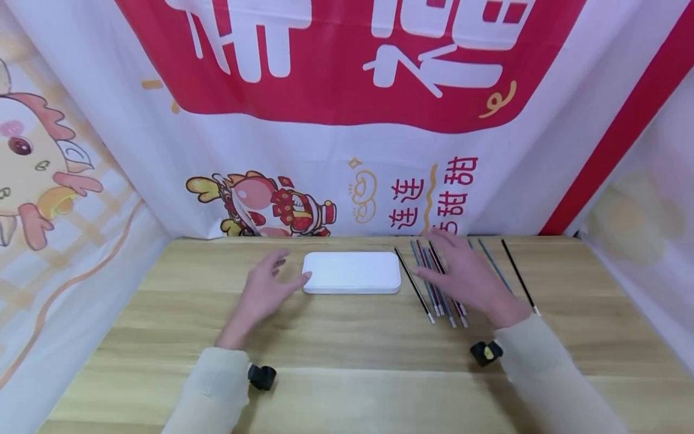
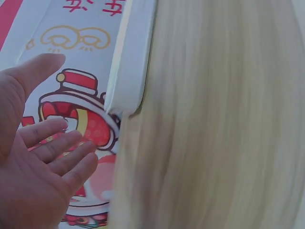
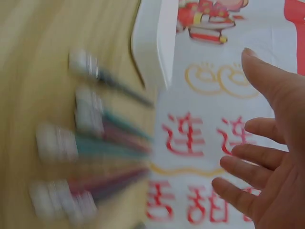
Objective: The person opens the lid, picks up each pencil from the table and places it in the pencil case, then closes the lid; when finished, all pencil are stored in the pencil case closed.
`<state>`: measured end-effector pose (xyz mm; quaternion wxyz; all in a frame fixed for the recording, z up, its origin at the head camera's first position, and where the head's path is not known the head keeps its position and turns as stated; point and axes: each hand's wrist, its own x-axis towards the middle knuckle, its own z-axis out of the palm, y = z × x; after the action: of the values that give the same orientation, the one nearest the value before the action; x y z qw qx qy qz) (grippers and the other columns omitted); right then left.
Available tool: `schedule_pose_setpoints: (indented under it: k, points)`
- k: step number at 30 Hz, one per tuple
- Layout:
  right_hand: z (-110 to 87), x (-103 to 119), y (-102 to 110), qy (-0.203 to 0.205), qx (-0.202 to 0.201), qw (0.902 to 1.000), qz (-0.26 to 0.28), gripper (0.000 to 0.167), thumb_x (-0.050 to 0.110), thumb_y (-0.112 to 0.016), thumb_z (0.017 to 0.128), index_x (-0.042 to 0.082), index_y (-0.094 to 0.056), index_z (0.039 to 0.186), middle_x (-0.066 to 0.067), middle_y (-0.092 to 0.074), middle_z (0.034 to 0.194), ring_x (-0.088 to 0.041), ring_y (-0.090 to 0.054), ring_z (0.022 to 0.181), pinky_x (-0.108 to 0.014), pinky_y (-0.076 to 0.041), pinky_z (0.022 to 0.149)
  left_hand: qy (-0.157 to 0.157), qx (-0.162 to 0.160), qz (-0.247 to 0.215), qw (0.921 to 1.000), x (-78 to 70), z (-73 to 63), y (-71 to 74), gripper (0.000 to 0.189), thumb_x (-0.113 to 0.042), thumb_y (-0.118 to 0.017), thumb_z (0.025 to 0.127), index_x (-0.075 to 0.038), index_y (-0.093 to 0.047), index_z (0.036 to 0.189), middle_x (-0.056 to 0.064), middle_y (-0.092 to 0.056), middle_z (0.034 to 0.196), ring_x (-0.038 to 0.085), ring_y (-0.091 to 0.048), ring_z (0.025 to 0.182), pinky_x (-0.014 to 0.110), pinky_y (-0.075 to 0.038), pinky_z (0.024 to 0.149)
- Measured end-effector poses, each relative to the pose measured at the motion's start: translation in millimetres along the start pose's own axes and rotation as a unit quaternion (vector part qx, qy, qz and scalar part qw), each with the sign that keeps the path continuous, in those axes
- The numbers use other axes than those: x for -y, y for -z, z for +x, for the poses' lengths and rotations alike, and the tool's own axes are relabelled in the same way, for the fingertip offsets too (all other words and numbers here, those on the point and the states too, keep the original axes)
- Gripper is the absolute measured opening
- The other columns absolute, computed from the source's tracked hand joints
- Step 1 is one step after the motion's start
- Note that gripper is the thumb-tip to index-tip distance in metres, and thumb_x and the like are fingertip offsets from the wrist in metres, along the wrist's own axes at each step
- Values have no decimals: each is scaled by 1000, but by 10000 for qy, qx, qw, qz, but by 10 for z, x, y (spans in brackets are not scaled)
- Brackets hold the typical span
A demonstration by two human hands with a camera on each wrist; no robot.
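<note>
A white rounded case (image 1: 351,272) lies at the back middle of the wooden table. My left hand (image 1: 269,283) is at its left end, fingers spread and thumb near the corner; in the left wrist view the palm (image 2: 38,186) holds nothing. Right of the case lies a loose group of pencils (image 1: 434,283) in black, blue-green and dark red, with white ends toward me. My right hand (image 1: 461,271) hovers over them, fingers apart, hiding part of the group. The right wrist view shows that hand (image 3: 267,157) with nothing in it and the pencils (image 3: 109,138) blurred.
Further right lie a blue-green pencil (image 1: 494,265) and a black pencil (image 1: 520,276), apart from the group. A printed cloth (image 1: 336,144) hangs right behind the table's back edge (image 1: 190,239). Cloth walls (image 1: 81,199) close off both sides.
</note>
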<state>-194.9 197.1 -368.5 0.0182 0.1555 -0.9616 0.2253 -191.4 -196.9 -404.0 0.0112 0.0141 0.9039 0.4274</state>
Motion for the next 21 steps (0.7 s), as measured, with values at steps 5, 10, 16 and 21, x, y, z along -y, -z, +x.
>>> schedule_pose_setpoints:
  k: [5,10,16,21]
  points:
    - [84,176,-337,147,-276,9939,1062,73,48,-76,99,10,-54,157,-15,-51,164,-39,-46,154,-61,-41,125,468,130,-1046,9933,25,21,-198,86,-40,-83,95,-7,-41,162,20,-44,168,42,-42,157,54,-38,129]
    - [190,397,-632,224,-540,9796,1925,58,37,-84,95,11,-67,145,-10,-66,150,-33,-61,141,-53,-53,116,620,105,-1655,9842,57,66,-317,86,-23,-86,93,-8,-39,163,19,-42,170,41,-39,159,50,-36,131]
    - [334,540,-887,139,-616,9576,2809,49,26,-88,91,9,-74,135,-9,-72,141,-31,-67,134,-48,-57,113,754,95,-1936,9781,95,119,-391,92,-11,-87,90,-10,-36,166,19,-39,172,39,-36,161,47,-34,132]
    - [381,567,-980,32,-616,9576,2814,44,27,-89,90,12,-77,130,-7,-74,139,-31,-69,132,-50,-55,114,710,104,-1952,9781,110,142,-409,97,-7,-88,87,-11,-35,167,18,-36,174,36,-33,163,46,-31,134]
